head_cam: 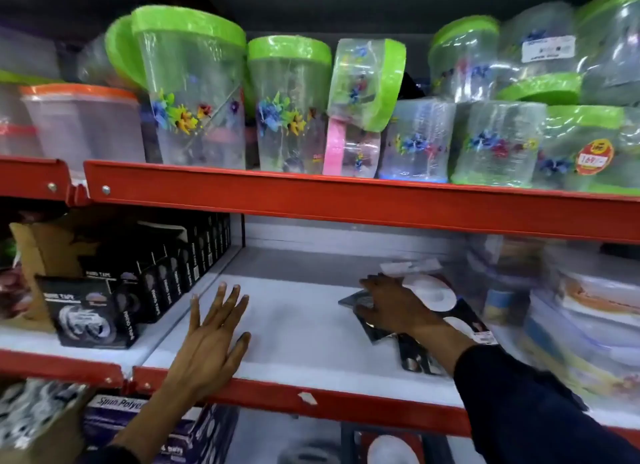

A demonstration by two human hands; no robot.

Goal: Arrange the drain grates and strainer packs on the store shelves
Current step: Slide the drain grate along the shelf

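Flat strainer packs [433, 295], with white round parts on dark cards, lie on the white middle shelf [301, 325] at the right. My right hand [388, 304] rests on top of them with fingers spread, pressing on a dark square grate [356, 300] at their left edge. More dark packs [415, 359] lie near the shelf's front under my forearm. My left hand [211, 339] lies flat and open on the bare shelf surface near the red front rail [311, 399], holding nothing.
Black tape boxes [138, 290] fill the shelf to the left. Blurred plastic containers [581, 325] crowd the right end. Above, a red shelf beam [346, 200] carries green-lidded clear jars [194, 89]. Boxes sit on the shelf below.
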